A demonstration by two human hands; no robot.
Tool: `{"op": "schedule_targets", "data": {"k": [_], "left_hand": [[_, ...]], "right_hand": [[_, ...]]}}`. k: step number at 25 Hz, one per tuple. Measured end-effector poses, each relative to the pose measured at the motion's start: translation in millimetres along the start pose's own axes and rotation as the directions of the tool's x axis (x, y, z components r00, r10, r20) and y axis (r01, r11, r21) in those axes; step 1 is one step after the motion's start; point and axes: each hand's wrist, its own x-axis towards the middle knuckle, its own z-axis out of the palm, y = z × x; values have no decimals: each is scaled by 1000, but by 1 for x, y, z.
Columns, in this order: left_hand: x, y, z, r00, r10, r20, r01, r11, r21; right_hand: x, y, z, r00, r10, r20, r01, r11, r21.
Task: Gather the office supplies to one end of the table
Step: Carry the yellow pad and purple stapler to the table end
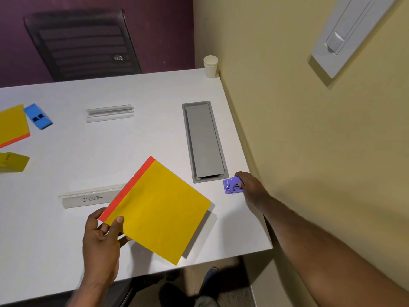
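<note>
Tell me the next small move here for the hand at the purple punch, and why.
Probably lift the small purple hole punch off the white table and carry it left. The right hand already has its fingers curled on it beside the wall, the left hand holds the yellow notepad with a red spine, and other supplies lie at the far left.

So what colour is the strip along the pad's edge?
Red-orange, on the yellow pad in the head view.

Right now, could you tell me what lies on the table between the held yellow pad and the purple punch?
Nothing lies there: in the head view, only bare table separates the yellow pad from the purple punch.
</note>
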Motion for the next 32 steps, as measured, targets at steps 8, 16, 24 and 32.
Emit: {"op": "schedule_targets", "data": {"k": [8, 16, 24, 32], "left_hand": [[11, -5, 4, 999, -36, 1, 36, 999, 3], [32, -7, 14, 996, -64, 68, 64, 998, 5], [79, 15, 53, 970, -71, 232, 62, 997, 44], [132, 37, 134, 938, -155, 309, 183, 981, -64]], "right_hand": [[7, -6, -4, 997, 15, 81, -23, 995, 100], [9, -35, 7, 985, -151, -78, 158, 984, 84], [14, -94, 6, 968, -161, 193, 73, 914, 399], [39, -75, -16, 979, 174, 107, -204, 784, 586]]}}
